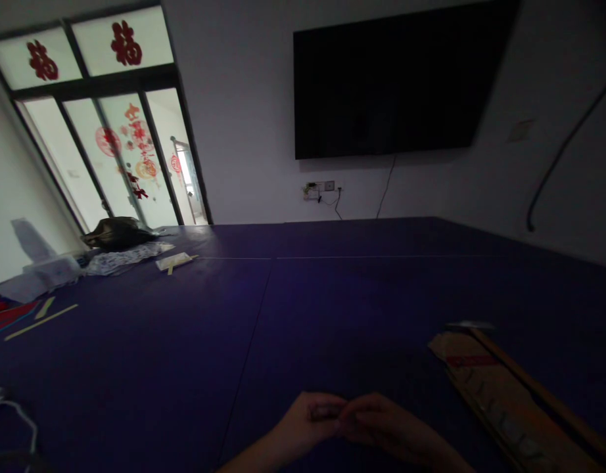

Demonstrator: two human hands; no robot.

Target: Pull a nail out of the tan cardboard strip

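Observation:
At the bottom middle, just above the blue-purple tabletop (307,315), my left hand (315,417) and my right hand (374,420) meet at the fingertips. The fingers of both are curled inward and pressed together. Dim light and the fingers themselves hide whatever may lie between them. Right of my right hand lies a flat brown cardboard piece (495,387) with a red band and printed marks, running off the bottom right corner. A thin, pale, shiny object (470,325) rests at its far end.
Yellow strips (41,322) and red sheets (10,318) lie at the left. Farther back are a black bag (118,233), a patterned plastic bag (128,257) and a small white packet (173,261). A white cable (27,420) enters at lower left. Seams cross the tabletop.

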